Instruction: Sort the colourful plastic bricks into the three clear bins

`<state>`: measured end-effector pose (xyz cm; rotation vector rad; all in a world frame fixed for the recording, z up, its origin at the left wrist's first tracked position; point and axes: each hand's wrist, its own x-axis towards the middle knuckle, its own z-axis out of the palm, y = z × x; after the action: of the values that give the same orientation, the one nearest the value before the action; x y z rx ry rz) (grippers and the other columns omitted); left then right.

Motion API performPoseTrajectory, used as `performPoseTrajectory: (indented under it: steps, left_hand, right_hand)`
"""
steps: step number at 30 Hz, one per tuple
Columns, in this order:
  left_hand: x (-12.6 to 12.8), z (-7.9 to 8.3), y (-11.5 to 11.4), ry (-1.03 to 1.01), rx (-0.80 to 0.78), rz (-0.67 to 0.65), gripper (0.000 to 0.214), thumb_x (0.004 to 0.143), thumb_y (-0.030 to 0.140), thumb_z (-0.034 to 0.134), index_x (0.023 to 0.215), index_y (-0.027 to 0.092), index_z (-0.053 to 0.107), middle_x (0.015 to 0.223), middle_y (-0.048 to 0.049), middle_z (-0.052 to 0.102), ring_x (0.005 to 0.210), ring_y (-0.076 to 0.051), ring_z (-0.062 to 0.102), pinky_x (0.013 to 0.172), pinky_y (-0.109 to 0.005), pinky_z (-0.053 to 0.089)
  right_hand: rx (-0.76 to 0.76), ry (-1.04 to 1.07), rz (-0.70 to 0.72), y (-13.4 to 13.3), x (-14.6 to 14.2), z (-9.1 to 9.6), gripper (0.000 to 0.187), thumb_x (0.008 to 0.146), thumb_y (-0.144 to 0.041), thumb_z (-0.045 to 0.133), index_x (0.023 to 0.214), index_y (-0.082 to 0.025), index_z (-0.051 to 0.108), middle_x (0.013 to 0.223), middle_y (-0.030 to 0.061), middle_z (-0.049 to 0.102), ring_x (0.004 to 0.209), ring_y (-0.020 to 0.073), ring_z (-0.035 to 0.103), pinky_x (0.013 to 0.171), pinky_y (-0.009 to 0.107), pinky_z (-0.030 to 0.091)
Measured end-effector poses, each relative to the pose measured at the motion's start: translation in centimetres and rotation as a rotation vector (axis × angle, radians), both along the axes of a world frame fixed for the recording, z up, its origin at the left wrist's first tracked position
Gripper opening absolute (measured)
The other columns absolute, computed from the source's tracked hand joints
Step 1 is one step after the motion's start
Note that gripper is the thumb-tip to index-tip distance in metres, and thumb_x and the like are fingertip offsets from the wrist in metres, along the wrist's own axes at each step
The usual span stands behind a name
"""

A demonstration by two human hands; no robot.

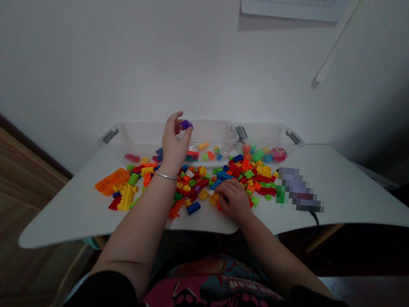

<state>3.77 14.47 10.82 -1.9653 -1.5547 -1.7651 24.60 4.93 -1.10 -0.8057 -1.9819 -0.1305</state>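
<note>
My left hand is raised above the near edge of a clear plastic bin, pinching a purple toy brick between thumb and fingertips. A thin silver bangle circles that wrist. My right hand lies palm down on a spread of multicoloured plastic building bricks, its fingers curled over them. Whether those fingers grip a brick is hidden from this angle. A blue brick lies at the pile's front, between my hands.
The pile covers the middle of a white curved table. A second clear bin holds round coloured pieces. A pixelated object with a dark cable sits right of the pile. A white wall stands behind.
</note>
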Motion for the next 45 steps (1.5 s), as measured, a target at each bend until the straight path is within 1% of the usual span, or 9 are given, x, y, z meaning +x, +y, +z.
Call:
performPoseTrajectory:
  steps: [3,7,10,20,25,29,35,40,45]
  left_hand:
    - [0.7,0.0,1.2,0.064,-0.130,-0.004,0.043,0.089,0.025,0.053,0.132,0.025,0.053,0.116,-0.0066,0.067,0.095,-0.017,0.064,0.090,-0.033,0.050]
    - [1.8,0.3,1.5,0.295,-0.400,0.161,0.032,0.086,0.033,0.056,0.115,0.028,0.069,0.105,-0.0058,0.073,0.106,-0.027,0.063,0.101,-0.046,0.040]
    - [2.3,0.5,1.3,0.397,-0.504,0.223,0.033,0.089,0.038,0.050,0.112,0.030,0.072,0.101,-0.0058,0.075,0.109,-0.030,0.061,0.105,-0.050,0.033]
    - [2.0,-0.4,1.1,0.573,-0.478,0.235,0.049,0.096,0.042,0.034,0.097,0.019,0.077,0.097,-0.0136,0.074,0.110,-0.033,0.060,0.109,-0.053,0.026]
    - [1.2,-0.2,-0.1,0.475,-0.283,0.169,0.037,0.094,0.036,0.044,0.118,0.025,0.070,0.116,-0.0079,0.072,0.115,-0.029,0.057,0.111,-0.051,0.026]
    - [1.1,-0.1,-2.4,0.445,-0.149,0.155,0.030,0.091,0.030,0.048,0.111,0.023,0.070,0.113,-0.0074,0.069,0.110,-0.027,0.057,0.101,-0.042,0.038]
    - [2.4,-2.8,-5.5,0.712,-0.317,-0.011,0.025,0.092,0.029,0.051,0.104,0.021,0.071,0.103,-0.0083,0.071,0.100,-0.026,0.060,0.090,-0.041,0.043]
    - [3.1,-5.4,-6.6,0.846,-0.418,-0.004,0.027,0.089,0.026,0.056,0.111,0.023,0.070,0.108,-0.0091,0.072,0.105,-0.028,0.060,0.099,-0.046,0.039]
    - [3.4,-6.2,-7.2,0.899,-0.477,0.047,0.028,0.087,0.031,0.060,0.112,0.022,0.070,0.107,-0.0108,0.072,0.107,-0.031,0.060,0.107,-0.054,0.032]
  right_hand:
    - [-0.003,0.001,-0.004,0.0,0.0,-0.1,0.019,0.086,-0.010,0.053,0.088,-0.022,0.067,0.084,0.0040,0.072,0.090,0.0204,0.064,0.085,0.037,0.055]
    - [-0.002,0.005,0.012,0.1,0.0,-0.1,0.020,0.086,-0.009,0.053,0.088,-0.022,0.067,0.084,0.0043,0.072,0.090,0.0204,0.064,0.085,0.037,0.054]
    - [-0.005,0.001,0.011,0.1,0.0,-0.1,0.020,0.086,-0.009,0.053,0.088,-0.022,0.067,0.084,0.0042,0.072,0.090,0.0204,0.064,0.085,0.037,0.054]
    - [-0.020,-0.009,0.014,0.1,0.1,-0.3,0.020,0.086,-0.009,0.053,0.089,-0.023,0.068,0.084,0.0038,0.072,0.090,0.0211,0.063,0.086,0.038,0.055]
    - [-0.011,-0.015,0.018,0.1,0.0,-0.3,0.018,0.086,-0.009,0.055,0.089,-0.022,0.067,0.085,0.0040,0.072,0.091,0.0213,0.063,0.086,0.038,0.055]
    - [-0.008,-0.022,0.000,0.0,0.0,-0.2,0.018,0.087,-0.010,0.054,0.088,-0.022,0.068,0.084,0.0038,0.072,0.090,0.0212,0.063,0.085,0.038,0.055]
    - [-0.009,-0.031,0.007,0.0,0.0,-0.3,0.018,0.087,-0.010,0.054,0.089,-0.022,0.067,0.085,0.0037,0.072,0.090,0.0211,0.063,0.086,0.038,0.054]
    - [-0.004,-0.019,0.007,0.0,-0.1,-0.2,0.017,0.086,-0.009,0.055,0.088,-0.021,0.067,0.085,0.0046,0.071,0.090,0.0214,0.062,0.085,0.037,0.054]
    - [-0.010,-0.020,0.012,0.0,-0.1,-0.3,0.017,0.086,-0.009,0.055,0.088,-0.021,0.067,0.085,0.0046,0.072,0.090,0.0215,0.062,0.086,0.037,0.054]
